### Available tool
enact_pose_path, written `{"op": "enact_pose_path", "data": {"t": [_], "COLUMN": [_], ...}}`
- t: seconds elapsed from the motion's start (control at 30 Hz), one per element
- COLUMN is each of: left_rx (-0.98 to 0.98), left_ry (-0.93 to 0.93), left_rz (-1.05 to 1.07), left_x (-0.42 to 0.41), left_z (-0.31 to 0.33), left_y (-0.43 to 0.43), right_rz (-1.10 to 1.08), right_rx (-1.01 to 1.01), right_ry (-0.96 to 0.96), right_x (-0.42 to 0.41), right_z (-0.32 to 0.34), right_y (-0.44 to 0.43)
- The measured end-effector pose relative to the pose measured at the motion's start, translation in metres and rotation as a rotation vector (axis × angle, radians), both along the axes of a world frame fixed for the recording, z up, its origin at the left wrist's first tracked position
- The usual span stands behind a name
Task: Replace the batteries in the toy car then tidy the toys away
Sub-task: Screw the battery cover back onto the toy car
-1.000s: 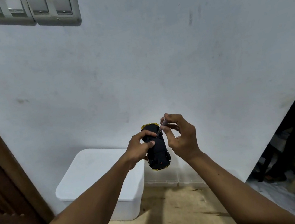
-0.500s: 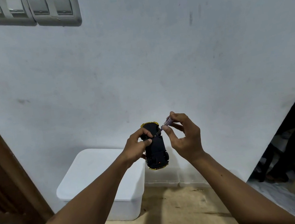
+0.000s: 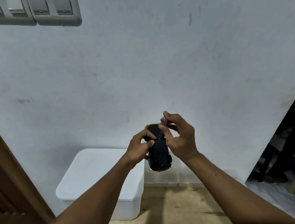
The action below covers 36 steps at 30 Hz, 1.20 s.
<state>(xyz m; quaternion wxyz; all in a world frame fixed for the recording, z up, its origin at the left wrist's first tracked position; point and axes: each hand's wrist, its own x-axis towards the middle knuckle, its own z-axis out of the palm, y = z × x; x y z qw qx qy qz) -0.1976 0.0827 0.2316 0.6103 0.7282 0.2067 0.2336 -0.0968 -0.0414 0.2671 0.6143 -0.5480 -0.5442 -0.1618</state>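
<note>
While the left hand [image 3: 139, 147] clasped the upturned toy car [image 3: 158, 153], its matte black underside with yellow trim facing up, the right hand [image 3: 181, 141] pinched a slim screwdriver [image 3: 162, 128], its tip touching the chassis just beside the left thumb, above a smooth white lidded bin [image 3: 98, 172].

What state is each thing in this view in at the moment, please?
toy car, held in the air, underside facing the camera
screwdriver, tilted, tip on the car's underside
left hand, grips the toy car
right hand, pinches the screwdriver
white box, on the floor by the wall, lid on
</note>
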Motion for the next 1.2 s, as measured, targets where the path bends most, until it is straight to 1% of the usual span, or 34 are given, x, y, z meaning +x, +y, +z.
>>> {"op": "enact_pose_path", "data": {"t": [0.07,0.2,0.33,0.5,0.63,0.7,0.83,0.97,1.2], "left_rx": [0.004,-0.004,-0.026,-0.026,-0.016,-0.021,-0.030,-0.011,-0.008], "left_ry": [-0.006,-0.012,-0.014,-0.009,-0.012,-0.007,-0.012,-0.014,-0.010], "left_rz": [-0.010,-0.002,0.035,0.035,0.040,0.037,0.030,0.029,0.032], "left_x": [0.000,-0.002,-0.004,-0.005,-0.003,-0.004,-0.003,-0.001,-0.001], "left_z": [0.000,-0.002,-0.003,-0.006,-0.005,-0.006,-0.005,-0.003,-0.004], "left_y": [-0.001,-0.001,0.005,0.006,0.008,0.009,0.008,0.007,0.010], "right_rz": [-0.002,0.039,-0.011,0.046,-0.010,-0.004,0.034,-0.026,0.006], "right_rx": [0.013,-0.028,0.011,-0.064,0.000,0.014,-0.052,0.014,-0.042], "right_ry": [0.016,0.064,0.085,0.038,0.008,-0.004,0.024,-0.051,0.062], "right_x": [0.000,-0.002,-0.002,-0.001,0.000,0.003,0.000,-0.002,-0.002], "right_z": [0.002,0.007,0.006,0.006,0.005,0.004,0.004,0.003,0.006], "right_y": [0.000,-0.003,-0.002,-0.003,0.002,0.002,0.000,0.005,0.001]}}
